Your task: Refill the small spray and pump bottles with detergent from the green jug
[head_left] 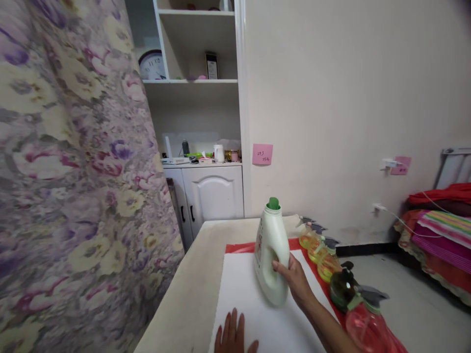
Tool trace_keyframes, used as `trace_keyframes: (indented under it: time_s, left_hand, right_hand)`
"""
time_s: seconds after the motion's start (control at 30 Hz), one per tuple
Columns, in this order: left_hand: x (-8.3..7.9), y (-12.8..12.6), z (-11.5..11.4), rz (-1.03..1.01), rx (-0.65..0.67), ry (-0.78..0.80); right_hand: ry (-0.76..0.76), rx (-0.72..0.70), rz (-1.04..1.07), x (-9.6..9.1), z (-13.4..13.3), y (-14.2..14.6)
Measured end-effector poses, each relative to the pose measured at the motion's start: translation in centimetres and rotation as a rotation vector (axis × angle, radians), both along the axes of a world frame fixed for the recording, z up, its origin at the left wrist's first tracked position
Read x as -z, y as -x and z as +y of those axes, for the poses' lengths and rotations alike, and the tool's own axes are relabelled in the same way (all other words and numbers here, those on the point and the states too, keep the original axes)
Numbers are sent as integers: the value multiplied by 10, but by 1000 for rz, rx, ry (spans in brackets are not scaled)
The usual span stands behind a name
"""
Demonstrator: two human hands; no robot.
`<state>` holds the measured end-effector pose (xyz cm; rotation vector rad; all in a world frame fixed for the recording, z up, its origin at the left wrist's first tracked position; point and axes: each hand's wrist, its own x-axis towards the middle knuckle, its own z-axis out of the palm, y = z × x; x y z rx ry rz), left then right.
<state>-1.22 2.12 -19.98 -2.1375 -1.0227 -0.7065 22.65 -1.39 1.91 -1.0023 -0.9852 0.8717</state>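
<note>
My right hand [290, 278] grips the handle of a pale green detergent bottle [268, 250], its fingers wrapped through the handle opening. The bottle tilts slightly over a white sheet [239, 282], and whether its base touches the sheet I cannot tell. No cap covers its neck; a green spout [273, 203] shows there. Dark red print runs down its left side. Near the front edge of the view, my left hand [232, 336] lies with fingers spread on the white sheet, holding nothing.
Several spray bottles [328, 264] with coloured liquids line the right side of the table [191, 282], on a red cloth [241, 248]. A floral curtain [73, 176] hangs at left. Behind stand a white cabinet [215, 196] and a wall with a pink note [262, 154]. A bed [441, 245] is far right.
</note>
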Motion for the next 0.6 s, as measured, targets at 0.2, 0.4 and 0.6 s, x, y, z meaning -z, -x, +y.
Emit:
trace_keyframes:
  time_s: [0.2,0.4,0.6]
  left_hand:
    - [-16,-5,-11,-38,-33,-25]
    - [-19,-7,-16,-30,-75,63]
    - [-27,-4,-19,-18,-89,304]
  right_hand:
    - [65,79,-17,19,-59,16]
    - [107,131,-40,30,-80,32]
    - [98,127,-39,43,-76,39]
